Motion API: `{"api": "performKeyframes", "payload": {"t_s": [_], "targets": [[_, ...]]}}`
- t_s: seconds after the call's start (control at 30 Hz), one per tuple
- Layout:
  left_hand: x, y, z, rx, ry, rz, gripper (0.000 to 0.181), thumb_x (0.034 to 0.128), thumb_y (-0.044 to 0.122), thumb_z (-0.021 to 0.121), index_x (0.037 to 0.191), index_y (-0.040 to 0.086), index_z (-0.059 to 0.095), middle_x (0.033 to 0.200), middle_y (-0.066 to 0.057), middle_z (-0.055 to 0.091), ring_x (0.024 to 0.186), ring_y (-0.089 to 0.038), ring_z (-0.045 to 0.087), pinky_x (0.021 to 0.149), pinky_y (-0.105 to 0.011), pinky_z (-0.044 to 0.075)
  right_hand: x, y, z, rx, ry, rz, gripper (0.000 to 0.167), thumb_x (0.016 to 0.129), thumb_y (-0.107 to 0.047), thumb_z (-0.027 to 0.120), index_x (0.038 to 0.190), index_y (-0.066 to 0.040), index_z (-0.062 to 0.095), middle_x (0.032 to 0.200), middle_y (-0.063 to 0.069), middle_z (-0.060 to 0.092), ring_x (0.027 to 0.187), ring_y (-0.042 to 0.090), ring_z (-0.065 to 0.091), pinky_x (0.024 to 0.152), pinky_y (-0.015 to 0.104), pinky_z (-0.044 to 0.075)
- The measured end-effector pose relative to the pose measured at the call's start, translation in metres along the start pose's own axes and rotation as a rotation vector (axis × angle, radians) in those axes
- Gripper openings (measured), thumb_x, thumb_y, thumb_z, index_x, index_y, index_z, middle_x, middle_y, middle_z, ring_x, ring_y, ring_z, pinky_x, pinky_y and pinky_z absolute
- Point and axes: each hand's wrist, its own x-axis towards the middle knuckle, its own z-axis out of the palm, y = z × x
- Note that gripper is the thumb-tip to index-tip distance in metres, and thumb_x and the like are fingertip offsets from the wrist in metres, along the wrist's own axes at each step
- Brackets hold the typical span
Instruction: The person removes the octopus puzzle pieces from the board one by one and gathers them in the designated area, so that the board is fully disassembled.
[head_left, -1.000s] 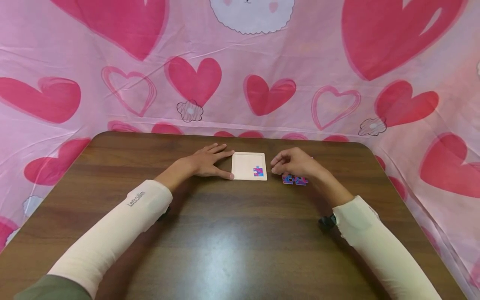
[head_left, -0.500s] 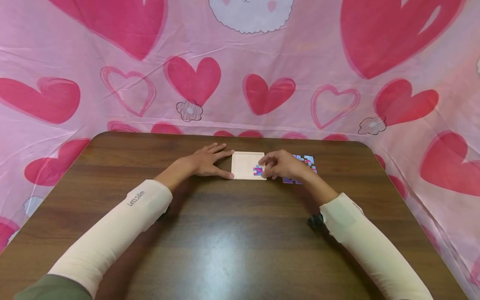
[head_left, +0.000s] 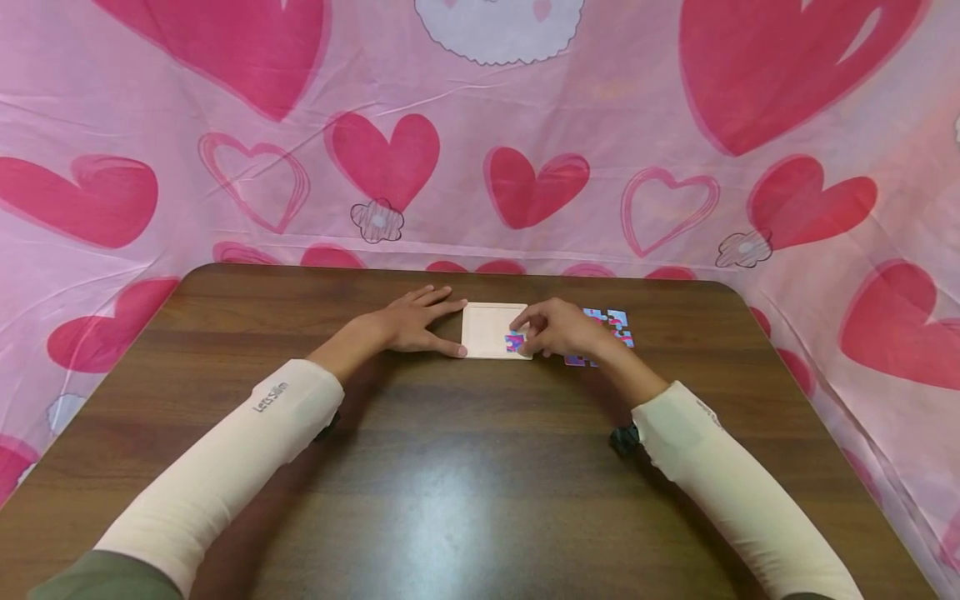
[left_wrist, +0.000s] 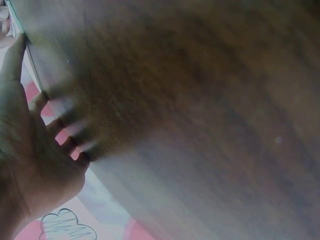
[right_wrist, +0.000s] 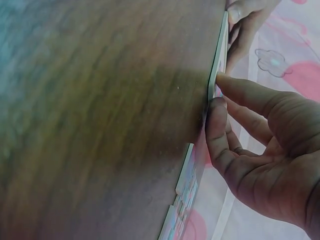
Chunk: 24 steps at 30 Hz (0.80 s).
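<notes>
A pale square puzzle tray (head_left: pixel 487 332) lies near the table's far edge. In its near right corner is a pink-and-blue jigsaw puzzle piece (head_left: pixel 513 342). My left hand (head_left: pixel 411 323) lies spread flat on the table, thumb and index fingertips against the tray's left edge. At the right edge my right hand (head_left: pixel 558 327) reaches over, thumb and index pinching at a puzzle piece in that corner; the fingers partly hide it, so whether it is one piece or two is unclear. The right wrist view shows the right hand (right_wrist: pixel 265 145) with thumb and index at the tray's edge.
Several loose puzzle pieces (head_left: pixel 617 323) lie to the right of the tray, partly behind the right hand. The brown wooden table (head_left: pixel 450 467) spreads out in front. Pink heart-patterned cloth (head_left: pixel 465 192) hangs behind and at both sides.
My right hand has moved left from beside the loose pieces to the tray's right corner, uncovering more of those pieces. My left hand has stayed in place.
</notes>
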Motion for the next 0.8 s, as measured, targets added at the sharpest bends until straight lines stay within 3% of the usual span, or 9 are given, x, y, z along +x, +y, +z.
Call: {"api": "performKeyframes", "payload": {"t_s": [0.2,0.4,0.8], "targets": [[0.0024,-0.002,-0.0002,-0.003,-0.005,-0.004,0.115,0.0857,0.094,0.069,0.18,0.047,0.022,0.193,0.008,0.003,0.18,-0.027,-0.009,0.146,-0.062,0.0,-0.0006,-0.002,0.0011,-0.008,0.06,-0.028,0.034,0.093,-0.008,0.091,0.125,-0.005,0.081,0.096,0.005,0.073,0.073,0.013,0.066,0.068,0.025,0.057],[0.0007,-0.0001,-0.0019,-0.013,-0.01,0.0,0.114,0.0876,0.092,0.07,0.18,0.047,0.021,0.193,0.008,0.002,0.18,-0.027,-0.01,0.146,-0.06,-0.003,-0.0033,-0.0006,0.0025,-0.013,0.105,-0.073,0.023,0.098,-0.009,0.087,0.119,-0.004,0.08,0.104,0.012,0.079,0.079,0.014,0.068,0.073,0.025,0.057],[-0.0039,0.0039,-0.0019,-0.004,0.005,0.027,0.117,0.0865,0.095,0.067,0.181,0.041,0.024,0.194,0.001,0.005,0.18,-0.032,-0.008,0.145,-0.062,-0.001,-0.0099,0.0038,0.0025,0.083,0.107,-0.131,0.015,0.105,-0.002,0.076,0.12,0.0,0.077,0.104,0.016,0.08,0.093,0.024,0.074,0.078,0.029,0.062]]}}
